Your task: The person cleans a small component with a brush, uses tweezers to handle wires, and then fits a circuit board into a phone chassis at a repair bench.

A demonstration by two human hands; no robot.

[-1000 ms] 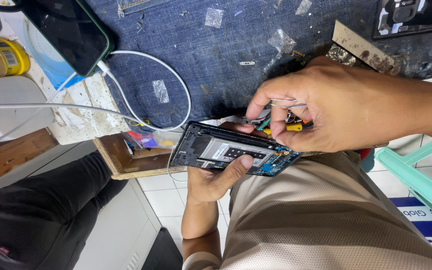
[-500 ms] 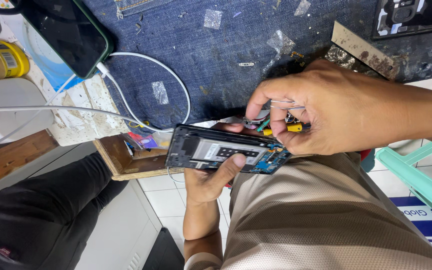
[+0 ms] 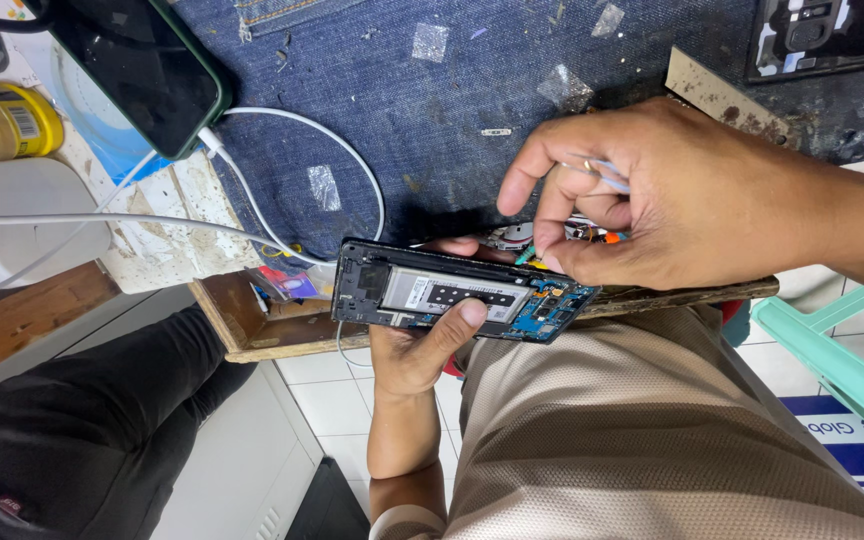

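My left hand [image 3: 414, 350] grips an opened phone [image 3: 457, 302] with its back cover off. The thumb lies across the battery and a fingertip shows behind the far edge. The phone's battery and blue circuit board face up. My right hand [image 3: 672, 205] reaches in from the right, above the phone's circuit-board end. It pinches a thin metal tool [image 3: 607, 172], apparently tweezers, whose tip meets the board near the phone's upper right corner. Small screwdrivers with orange and yellow parts [image 3: 602, 236] lie half hidden under that hand.
A denim cloth [image 3: 402, 110] covers the bench. A dark phone [image 3: 142, 75] on a white cable [image 3: 292, 125] lies at the upper left, a yellow bottle [image 3: 2, 120] beside it. Another opened device [image 3: 827, 35] sits top right. A wooden block [image 3: 252, 320] and a green stool [image 3: 832, 350] are nearby.
The opened phone has shifted slightly left in my left hand. My right hand stays over the circuit-board end with only small finger movements.
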